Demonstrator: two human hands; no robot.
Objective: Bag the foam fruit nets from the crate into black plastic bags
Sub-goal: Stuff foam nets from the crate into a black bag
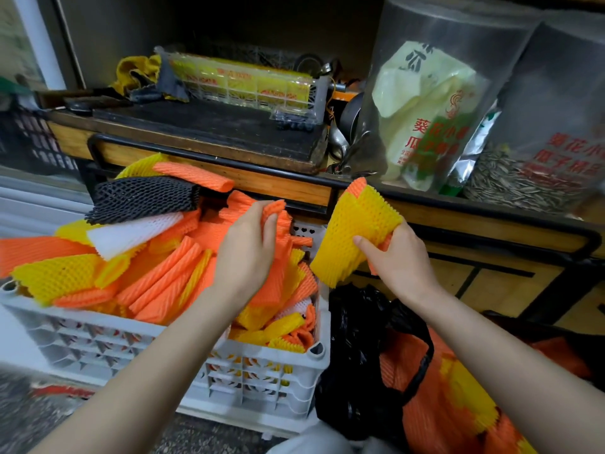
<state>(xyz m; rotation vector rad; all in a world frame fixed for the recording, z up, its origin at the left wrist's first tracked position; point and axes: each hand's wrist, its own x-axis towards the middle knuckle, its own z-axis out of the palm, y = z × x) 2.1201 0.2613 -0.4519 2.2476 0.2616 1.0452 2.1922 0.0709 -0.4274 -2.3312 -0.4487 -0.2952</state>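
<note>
Foam fruit nets (157, 273) in orange, yellow, white and black heap above the rim of the white crate (98, 339) at left. My left hand (248, 250) curls round a few orange nets (278, 211) atop the pile. My right hand (399, 260) clamps a fanned yellow stack (353, 231) over the open black plastic bag (357, 339), already part filled. Best practice, I judge: square each handful flat before lowering it, so nothing springs past the bag's mouth.
</note>
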